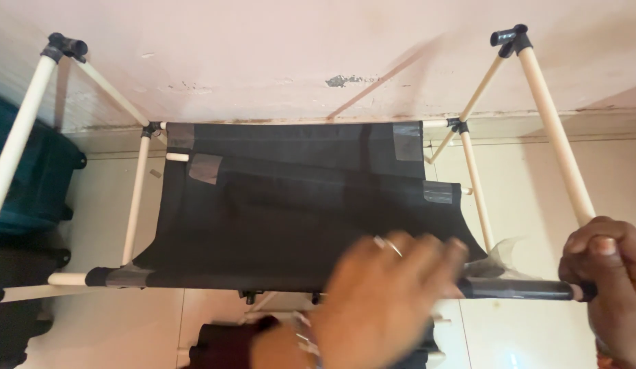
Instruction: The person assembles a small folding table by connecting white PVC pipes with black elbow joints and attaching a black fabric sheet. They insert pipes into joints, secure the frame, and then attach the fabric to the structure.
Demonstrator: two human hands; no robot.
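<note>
The left hand (383, 290), blurred, lies palm-down over the front edge of the black fabric shelf (297, 205), fingers spread flat and gripping nothing, a ring on one finger. The right hand (605, 263) is clenched around the right end of the front rod (516, 289), which is wrapped in dark tape there and meets a cream upright (554, 130). The shelf hangs slack between the cream rods of the frame, grey tape patches (205, 168) at its corners, standing against a pink wall (297, 55).

White-tube rack frame (135, 205), black fabric shelf (290, 212) taped across it, standing on pale floor tiles (530, 178)
</note>
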